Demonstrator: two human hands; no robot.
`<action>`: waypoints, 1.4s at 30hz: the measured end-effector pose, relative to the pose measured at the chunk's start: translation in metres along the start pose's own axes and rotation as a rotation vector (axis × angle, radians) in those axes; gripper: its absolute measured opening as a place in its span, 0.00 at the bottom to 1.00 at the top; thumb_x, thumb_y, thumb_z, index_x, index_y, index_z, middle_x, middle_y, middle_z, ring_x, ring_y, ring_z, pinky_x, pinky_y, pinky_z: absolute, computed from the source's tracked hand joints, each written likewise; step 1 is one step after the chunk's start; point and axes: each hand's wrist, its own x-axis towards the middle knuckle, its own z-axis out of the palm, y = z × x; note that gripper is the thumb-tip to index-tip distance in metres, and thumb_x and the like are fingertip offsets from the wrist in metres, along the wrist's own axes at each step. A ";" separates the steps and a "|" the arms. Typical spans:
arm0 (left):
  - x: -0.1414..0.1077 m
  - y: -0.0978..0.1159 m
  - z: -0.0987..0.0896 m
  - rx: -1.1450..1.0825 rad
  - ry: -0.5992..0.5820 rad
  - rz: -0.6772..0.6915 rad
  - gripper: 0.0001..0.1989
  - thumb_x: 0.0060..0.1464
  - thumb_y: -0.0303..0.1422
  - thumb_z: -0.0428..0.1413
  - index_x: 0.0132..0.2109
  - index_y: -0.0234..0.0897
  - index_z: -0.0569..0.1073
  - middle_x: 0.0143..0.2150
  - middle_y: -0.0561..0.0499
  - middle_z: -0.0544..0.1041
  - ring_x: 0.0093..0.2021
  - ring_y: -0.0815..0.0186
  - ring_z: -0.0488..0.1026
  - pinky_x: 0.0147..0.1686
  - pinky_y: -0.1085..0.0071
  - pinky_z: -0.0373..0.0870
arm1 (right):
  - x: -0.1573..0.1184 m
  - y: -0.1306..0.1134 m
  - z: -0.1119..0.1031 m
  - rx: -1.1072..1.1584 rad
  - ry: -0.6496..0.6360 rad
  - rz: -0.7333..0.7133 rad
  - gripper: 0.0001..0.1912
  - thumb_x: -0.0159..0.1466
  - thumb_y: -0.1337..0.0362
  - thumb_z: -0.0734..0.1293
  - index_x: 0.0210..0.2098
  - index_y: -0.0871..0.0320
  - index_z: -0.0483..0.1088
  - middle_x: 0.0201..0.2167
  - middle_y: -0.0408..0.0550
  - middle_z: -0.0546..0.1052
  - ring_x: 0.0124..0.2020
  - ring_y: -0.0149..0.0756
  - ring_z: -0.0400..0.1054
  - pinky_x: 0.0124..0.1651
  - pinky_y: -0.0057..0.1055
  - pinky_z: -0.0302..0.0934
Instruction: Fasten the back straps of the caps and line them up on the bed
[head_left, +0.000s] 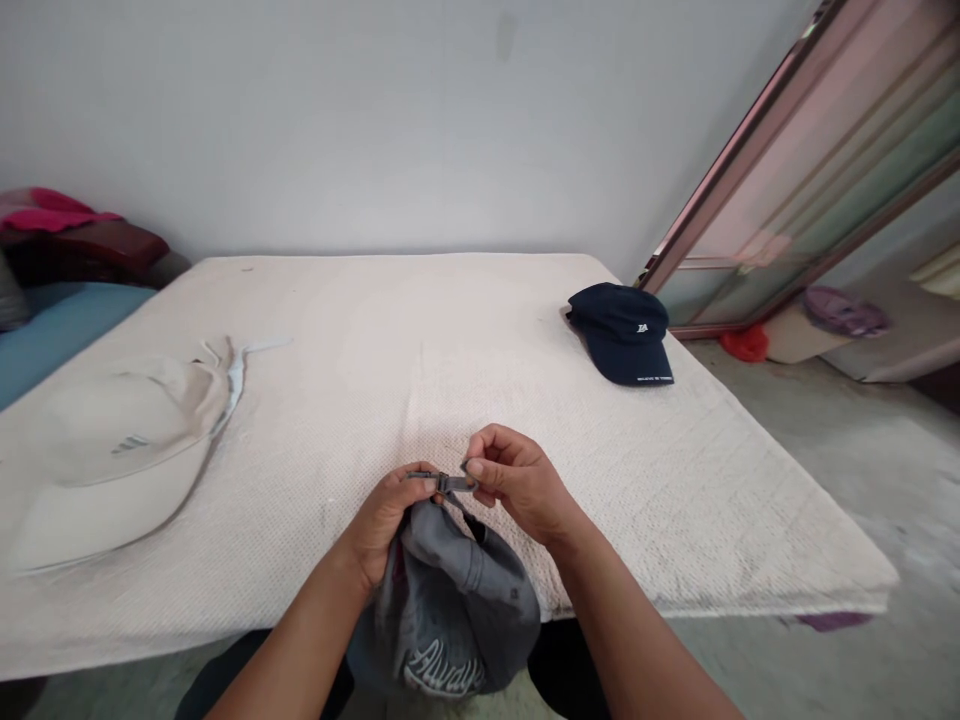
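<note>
A grey baseball cap (480, 590) with white stitched lettering hangs at the table's near edge. Its back strap (456, 484) is stretched between my two hands, with a small buckle on it. My left hand (386, 515) pinches the buckle side of the strap between thumb and fingers. My right hand (514, 480) pinches the strap's other end, with thumb and forefinger pressed together. The cap's lower part and brim run down toward my lap and are partly hidden.
A navy cap (619, 335) lies at the right edge of the table (360, 330), which has a cream cover. To the left is a large cream sun hat (127, 450) with ties. A glass sliding door (795, 170) stands at the right.
</note>
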 end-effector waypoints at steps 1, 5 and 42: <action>0.000 0.000 0.001 0.008 0.002 0.007 0.07 0.44 0.27 0.61 0.33 0.34 0.72 0.25 0.53 0.75 0.23 0.69 0.71 0.25 0.74 0.66 | 0.000 0.001 -0.001 -0.034 0.000 0.012 0.10 0.53 0.64 0.73 0.29 0.58 0.68 0.21 0.38 0.67 0.18 0.22 0.55 0.20 0.23 0.49; -0.002 0.002 0.008 0.041 0.016 0.031 0.09 0.42 0.27 0.63 0.33 0.34 0.72 0.27 0.51 0.76 0.25 0.68 0.73 0.27 0.73 0.68 | -0.002 0.001 -0.002 -0.145 0.004 0.050 0.09 0.53 0.63 0.72 0.28 0.60 0.69 0.21 0.37 0.66 0.17 0.22 0.55 0.20 0.24 0.48; 0.003 -0.002 -0.002 0.607 0.061 0.241 0.12 0.45 0.37 0.64 0.35 0.35 0.74 0.29 0.52 0.74 0.28 0.69 0.69 0.30 0.73 0.64 | 0.001 0.015 -0.012 -0.580 -0.062 0.078 0.09 0.55 0.73 0.63 0.34 0.58 0.71 0.23 0.40 0.68 0.22 0.25 0.60 0.24 0.23 0.55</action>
